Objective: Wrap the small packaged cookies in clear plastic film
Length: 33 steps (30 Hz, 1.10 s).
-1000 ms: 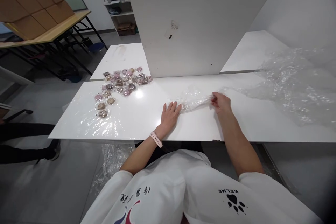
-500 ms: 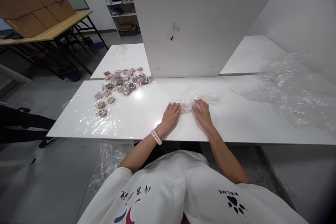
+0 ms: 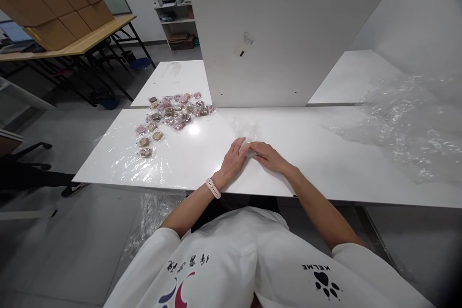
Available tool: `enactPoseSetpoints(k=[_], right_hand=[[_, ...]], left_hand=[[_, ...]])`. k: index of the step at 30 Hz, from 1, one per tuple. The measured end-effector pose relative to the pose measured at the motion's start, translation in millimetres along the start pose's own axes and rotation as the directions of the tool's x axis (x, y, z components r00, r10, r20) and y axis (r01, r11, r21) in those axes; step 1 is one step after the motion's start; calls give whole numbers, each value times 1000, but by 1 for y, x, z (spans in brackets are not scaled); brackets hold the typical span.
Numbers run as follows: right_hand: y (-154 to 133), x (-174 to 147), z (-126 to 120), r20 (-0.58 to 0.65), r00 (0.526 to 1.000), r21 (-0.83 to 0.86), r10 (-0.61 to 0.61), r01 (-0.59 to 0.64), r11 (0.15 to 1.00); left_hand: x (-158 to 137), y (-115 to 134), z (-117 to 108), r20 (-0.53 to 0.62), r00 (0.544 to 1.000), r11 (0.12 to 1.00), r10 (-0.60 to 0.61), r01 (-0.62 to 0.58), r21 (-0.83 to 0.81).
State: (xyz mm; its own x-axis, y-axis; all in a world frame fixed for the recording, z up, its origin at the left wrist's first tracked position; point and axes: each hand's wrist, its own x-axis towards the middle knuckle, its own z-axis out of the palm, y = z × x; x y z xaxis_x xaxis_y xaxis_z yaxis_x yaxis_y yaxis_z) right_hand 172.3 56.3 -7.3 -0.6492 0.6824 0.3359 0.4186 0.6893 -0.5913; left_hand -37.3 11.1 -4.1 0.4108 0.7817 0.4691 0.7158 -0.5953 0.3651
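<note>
Crumpled clear plastic film [image 3: 248, 130] lies on the white table in front of me, sticking out beyond my fingers. My left hand [image 3: 233, 161] presses on its near left side, fingers close together and thumb side toward the film. From the right, my right hand [image 3: 267, 156] reaches across with bent fingers closed on the film, its fingertips meeting the left hand. Whether anything lies inside the film under my fingers is hidden. To the left, a heap of small clear-wrapped round pieces [image 3: 169, 111], pink, brown and tan, rests on the table.
A large bundle of clear plastic film [image 3: 407, 125] covers the table's right end. An upright white panel [image 3: 285, 33] rises behind the table. Cardboard boxes [image 3: 57, 12] stand on a wooden table at the far left. Another person's leg [image 3: 36, 178] shows at left.
My right hand has swung left over the film, folding its right end inward, and now meets my left hand. The film's right tail no longer stretches out. My view has shifted slightly.
</note>
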Motion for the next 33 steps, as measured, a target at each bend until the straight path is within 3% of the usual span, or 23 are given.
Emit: enactPoseSetpoints(k=[4,10,14,16,20,22,24,26,29,33], right_hand=[[4,-1,8,-49,998,7,39,-39,999],[-8,-8,3,-142,988,-43,66,-73,996],[-10,-8,-2,-156,983,-126,92,-112,986],[-8,-3,-5,-167,967,-103,190,-209,973],[-7,14,-7,-125,872,47,473,-471,881],[-8,23,-5,-175,836,47,521,-521,852],[-9,29,-2,-281,844,-62,458,-492,869],[-9,29,2,-322,883,-196,343,-416,888],[-4,23,6,-229,945,-275,233,-293,916],[2,20,8,-151,968,-295,199,-237,926]], left_hand=[[-1,-10,2,31,999,987,33,-28,-161],[6,-21,-4,134,990,970,40,-6,-243],[13,-20,-10,166,976,933,-138,184,-310],[20,-20,-11,186,951,887,-248,300,-352],[41,-22,-10,148,888,816,-435,458,-352],[53,-24,-8,114,855,804,-507,516,-297],[63,-27,-5,115,831,802,-544,555,-222],[71,-30,-3,129,831,821,-541,555,-131],[77,-34,-1,132,823,825,-553,562,-50],[73,-34,-2,124,785,740,-607,615,-271]])
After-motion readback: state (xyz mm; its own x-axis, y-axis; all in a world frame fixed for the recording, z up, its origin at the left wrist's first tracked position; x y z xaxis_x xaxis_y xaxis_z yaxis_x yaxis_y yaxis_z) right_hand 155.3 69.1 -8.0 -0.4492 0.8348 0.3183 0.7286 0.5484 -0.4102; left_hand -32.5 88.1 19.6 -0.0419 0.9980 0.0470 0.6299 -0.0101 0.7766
